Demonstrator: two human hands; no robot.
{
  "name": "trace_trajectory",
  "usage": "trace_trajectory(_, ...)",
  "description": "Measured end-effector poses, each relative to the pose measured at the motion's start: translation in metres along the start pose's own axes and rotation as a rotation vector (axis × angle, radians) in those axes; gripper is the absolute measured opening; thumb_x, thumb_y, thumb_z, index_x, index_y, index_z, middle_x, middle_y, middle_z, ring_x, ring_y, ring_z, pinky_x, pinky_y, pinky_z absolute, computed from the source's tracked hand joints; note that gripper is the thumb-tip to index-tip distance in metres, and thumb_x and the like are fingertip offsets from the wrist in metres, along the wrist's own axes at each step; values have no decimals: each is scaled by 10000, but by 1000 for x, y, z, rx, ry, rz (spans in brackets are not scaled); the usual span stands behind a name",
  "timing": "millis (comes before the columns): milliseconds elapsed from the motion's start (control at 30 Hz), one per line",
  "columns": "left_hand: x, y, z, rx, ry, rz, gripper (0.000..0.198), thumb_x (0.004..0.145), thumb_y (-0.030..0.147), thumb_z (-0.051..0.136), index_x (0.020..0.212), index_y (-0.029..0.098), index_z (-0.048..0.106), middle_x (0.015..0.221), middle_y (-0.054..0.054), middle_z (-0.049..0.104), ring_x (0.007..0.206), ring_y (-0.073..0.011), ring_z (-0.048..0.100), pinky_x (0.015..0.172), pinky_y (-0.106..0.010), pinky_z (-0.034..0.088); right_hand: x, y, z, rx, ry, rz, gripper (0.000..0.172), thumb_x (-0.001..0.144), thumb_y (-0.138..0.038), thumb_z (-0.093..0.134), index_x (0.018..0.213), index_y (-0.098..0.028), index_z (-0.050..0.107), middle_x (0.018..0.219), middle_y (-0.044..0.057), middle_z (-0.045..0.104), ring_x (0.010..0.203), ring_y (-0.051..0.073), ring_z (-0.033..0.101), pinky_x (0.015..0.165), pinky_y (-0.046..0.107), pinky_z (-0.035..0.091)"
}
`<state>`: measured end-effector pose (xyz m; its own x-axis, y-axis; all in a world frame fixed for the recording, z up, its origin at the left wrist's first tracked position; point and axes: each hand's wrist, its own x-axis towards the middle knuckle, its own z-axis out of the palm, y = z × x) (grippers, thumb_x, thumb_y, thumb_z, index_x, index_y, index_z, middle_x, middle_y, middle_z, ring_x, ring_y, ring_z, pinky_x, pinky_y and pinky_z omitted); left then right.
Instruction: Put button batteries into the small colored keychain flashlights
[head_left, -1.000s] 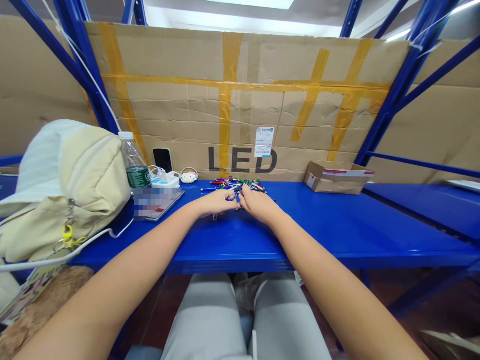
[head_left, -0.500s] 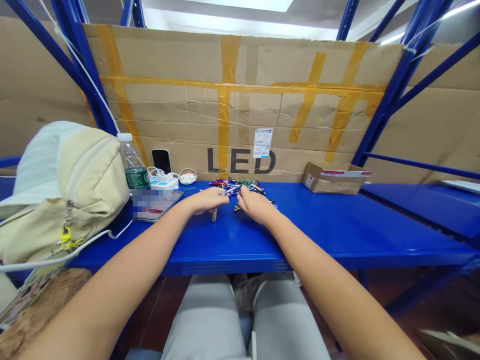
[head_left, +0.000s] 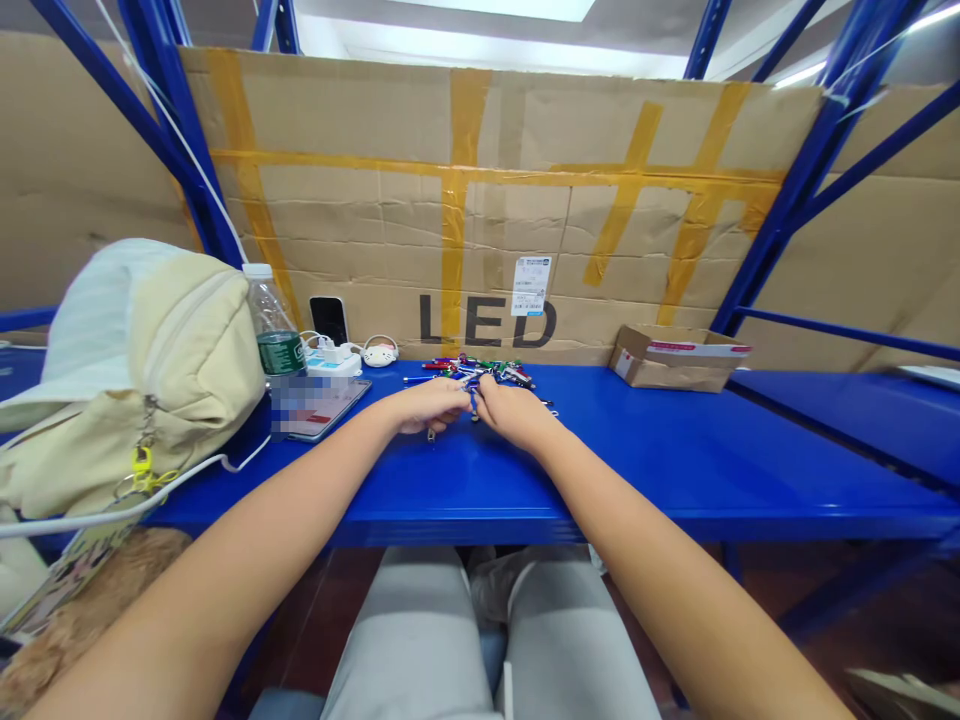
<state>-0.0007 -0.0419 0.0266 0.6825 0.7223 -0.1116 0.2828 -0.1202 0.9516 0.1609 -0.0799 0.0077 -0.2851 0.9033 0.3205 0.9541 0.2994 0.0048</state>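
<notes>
Both of my hands rest on the blue shelf, fingertips meeting in the middle. My left hand is closed in a pinch and my right hand is closed too; between them they grip a small blue pen-like piece. Just behind the fingers lies a pile of small coloured pen-like parts, red, green, blue and silver. A small dark piece lies on the shelf under my left hand.
At left stand a cream bag, a water bottle, a phone, a white charger and a tablet. A small open cardboard box sits at right. A taped cardboard sheet marked LED backs the shelf.
My hands parted slightly half a second ago with a silver piece in the left fingers, and have now come together again on a small blue piece.
</notes>
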Motion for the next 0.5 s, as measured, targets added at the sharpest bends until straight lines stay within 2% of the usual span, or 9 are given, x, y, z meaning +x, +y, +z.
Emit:
trace_trajectory(67,3,-1,-5,-32,45,23,222,710,235,593,672,192,379,518,90,280,389,-33,225,366,-155,134,1,3,1,32,10,18,291,954,-355,295,1101,-153,445,944,145,684,812,262,644,675,305,400)
trace_trajectory(167,8,-4,-15,-62,143,52,144,748,218,579,773,187,440,594,63,416,419,-32,321,364,-135,164,4,14,3,89,37,68,291,975,-343,241,1067,-177,463,940,108,677,817,215,630,679,278,405)
trace_trajectory(267,14,-12,-24,-65,221,46,147,760,165,583,883,172,501,745,2,566,498,-40,446,373,-122,241,6,29,5,133,67,131,325,988,-312,208,1037,-173,497,966,98,660,851,189,612,709,280,428)
trace_trajectory(333,17,-18,-27,-65,262,37,193,777,151,576,962,159,522,832,-42,617,550,-56,513,394,-127,314,7,36,7,151,76,159,317,985,-331,270,1044,-157,529,981,85,644,861,174,605,738,305,459)
trace_trajectory(400,21,-22,-28,-67,300,49,289,796,146,566,1079,158,509,898,-77,641,632,-86,587,464,-156,423,8,41,8,159,71,171,289,953,-361,402,1073,-148,556,1018,69,625,878,166,602,770,346,489)
trace_trajectory(500,26,-26,-31,-45,347,121,413,843,158,526,1244,178,433,1025,-114,639,816,-128,649,666,-235,536,9,43,12,155,40,161,304,899,-361,527,1121,-157,567,1092,69,601,915,173,601,789,383,513)
